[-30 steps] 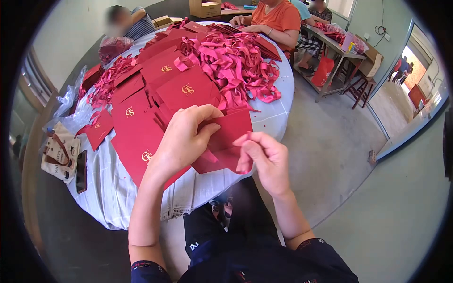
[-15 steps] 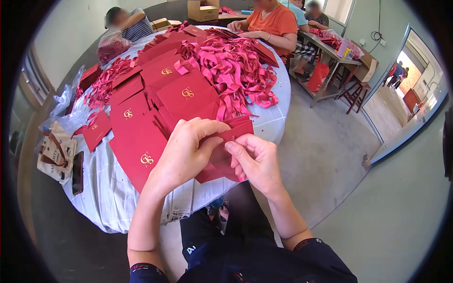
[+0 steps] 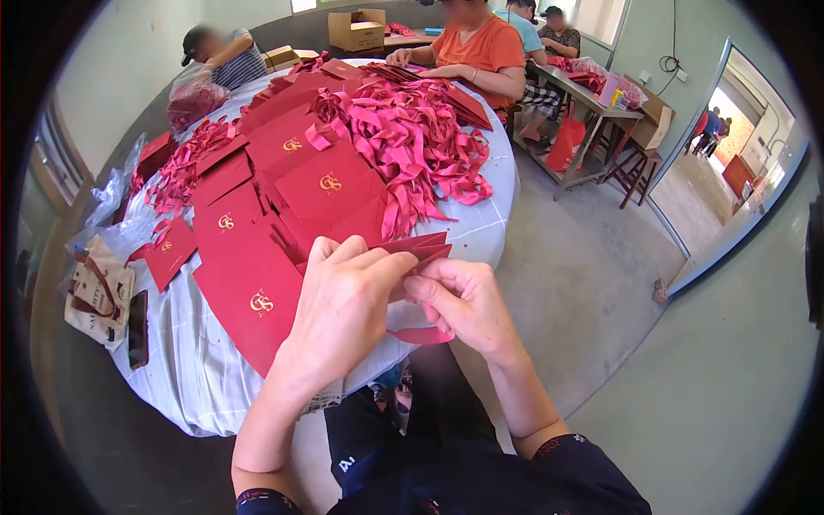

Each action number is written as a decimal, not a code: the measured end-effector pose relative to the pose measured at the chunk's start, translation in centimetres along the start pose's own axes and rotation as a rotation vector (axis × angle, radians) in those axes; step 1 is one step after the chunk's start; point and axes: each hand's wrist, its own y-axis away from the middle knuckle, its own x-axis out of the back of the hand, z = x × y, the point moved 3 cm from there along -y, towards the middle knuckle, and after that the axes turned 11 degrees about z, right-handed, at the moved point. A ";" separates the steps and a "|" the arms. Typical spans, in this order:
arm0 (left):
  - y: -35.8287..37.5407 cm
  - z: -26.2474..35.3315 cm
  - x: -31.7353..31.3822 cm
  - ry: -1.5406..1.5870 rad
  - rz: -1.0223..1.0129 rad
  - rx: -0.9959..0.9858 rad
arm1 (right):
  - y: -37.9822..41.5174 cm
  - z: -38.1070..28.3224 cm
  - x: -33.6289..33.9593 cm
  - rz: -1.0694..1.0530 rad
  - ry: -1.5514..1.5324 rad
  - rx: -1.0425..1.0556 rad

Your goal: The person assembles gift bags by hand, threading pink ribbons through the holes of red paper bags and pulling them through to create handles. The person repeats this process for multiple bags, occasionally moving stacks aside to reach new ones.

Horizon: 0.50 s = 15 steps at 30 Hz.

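My left hand (image 3: 342, 296) is closed on a red paper gift bag (image 3: 433, 244), whose folded upper edges stick out past the fingers. Pressed to the near side of the bag, my right hand (image 3: 468, 307) pinches a pink-red ribbon (image 3: 421, 336), which loops down below both hands. The fingertips hide where ribbon and bag meet. Just beyond my hands lie flat red bags with gold lettering, among them one large bag (image 3: 245, 287) by my left wrist and another bag (image 3: 326, 189) farther back. A heap of pink-red ribbons (image 3: 412, 137) covers the table's far right.
A white cloth (image 3: 184, 378) covers the round table. A phone (image 3: 138, 330) and a canvas tote (image 3: 96, 296) lie at its left edge. Across the table sit a person in an orange top (image 3: 489, 51) and one in stripes (image 3: 240, 64). A side table (image 3: 592, 107) stands right.
The bag in my hands has tilted, so its folded top edges now show edge-on. The ribbon loop below my right hand shows more. The view has shifted slightly.
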 end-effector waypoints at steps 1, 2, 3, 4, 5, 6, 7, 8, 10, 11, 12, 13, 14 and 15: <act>0.1 0.2 -0.1 -0.035 -0.003 -0.026 | 0.0 0.1 0.0 0.004 0.002 0.000; 0.1 0.3 -0.2 -0.032 -0.001 -0.027 | -0.1 0.0 0.0 0.023 0.035 0.059; 0.2 0.3 -0.3 -0.055 -0.001 -0.047 | -0.2 -0.1 -0.1 0.040 0.068 0.117; 0.3 0.4 -0.3 -0.079 -0.003 -0.066 | -0.3 0.2 -0.3 0.041 0.069 0.117; 0.4 0.4 -0.5 -0.079 -0.003 -0.065 | -0.4 0.2 -0.4 0.093 0.190 0.255; 0.4 0.4 -0.6 -0.087 0.006 -0.070 | -0.3 0.1 -0.5 0.146 0.310 0.392; 0.5 0.4 -0.7 -0.092 0.014 -0.077 | -0.4 0.1 -0.6 0.149 0.309 0.390; 0.6 0.4 -0.7 -0.087 0.014 -0.080 | -0.5 -0.2 -0.6 0.155 0.374 0.445; 0.6 0.4 -0.9 -0.127 0.006 -0.070 | -0.9 -1.0 -0.1 0.168 0.447 0.501; 0.5 0.4 -0.9 -0.124 0.008 -0.074 | -1.4 -1.0 0.1 0.036 0.272 0.290; 0.5 0.3 -0.8 -0.108 0.021 -0.060 | -1.6 -0.8 0.0 -0.098 0.093 0.079; 0.5 0.2 -0.8 -0.093 0.032 -0.043 | -1.8 -0.4 0.0 -0.110 0.062 0.014; 0.5 0.2 -0.7 -0.094 0.032 -0.040 | -2.0 0.0 0.0 -0.113 0.062 0.013; 0.5 0.1 -0.8 -0.119 0.012 -0.049 | -2.0 0.6 -0.1 -0.111 0.066 0.010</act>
